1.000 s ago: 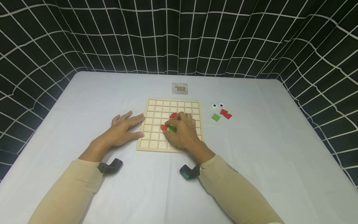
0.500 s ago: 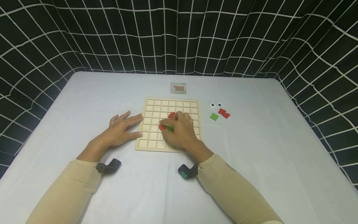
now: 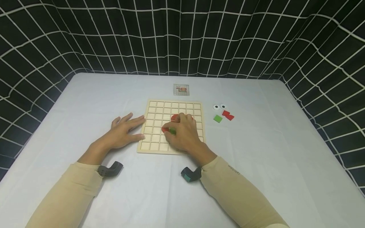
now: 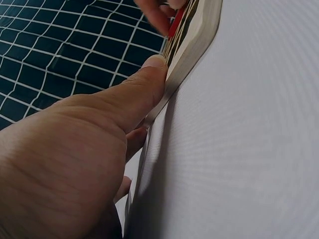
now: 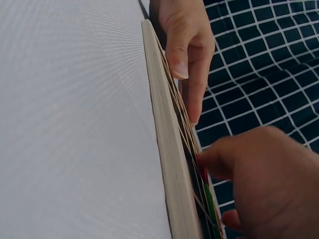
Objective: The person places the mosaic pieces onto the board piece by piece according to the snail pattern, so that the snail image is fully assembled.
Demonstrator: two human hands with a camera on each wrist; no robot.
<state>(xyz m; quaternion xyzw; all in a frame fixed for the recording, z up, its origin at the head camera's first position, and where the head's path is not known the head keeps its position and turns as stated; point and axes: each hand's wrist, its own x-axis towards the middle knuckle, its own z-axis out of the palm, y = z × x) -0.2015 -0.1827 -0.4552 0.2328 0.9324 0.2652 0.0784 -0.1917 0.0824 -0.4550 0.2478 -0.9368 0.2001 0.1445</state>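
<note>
A wooden grid board [image 3: 151, 138] lies on the white table. My left hand [image 3: 121, 134] rests at its left edge with fingers spread; in the left wrist view the thumb [image 4: 134, 92] touches the rim. Over the board, my right hand [image 3: 185, 133] pinches a small red tile [image 3: 163, 129] with a rounded edge between thumb and forefinger, low at a cell. The right wrist view shows that red tile [image 5: 204, 172] against the board, beside a green tile [image 5: 209, 201]. Another red tile [image 3: 174, 117] shows above the knuckles. The right hand hides other cells.
Right of the board lie two white eye discs [image 3: 220, 107], two red tiles [image 3: 227, 115] and a green tile [image 3: 218, 118]. Behind it sits a small picture card [image 3: 181, 89]. Black curtains with a white grid [image 3: 179, 38] surround the table.
The thumb and forefinger of my right hand have closed in a little on the red tile. The whole scene shifts slightly left in the head view. My left hand stays at the board's edge.
</note>
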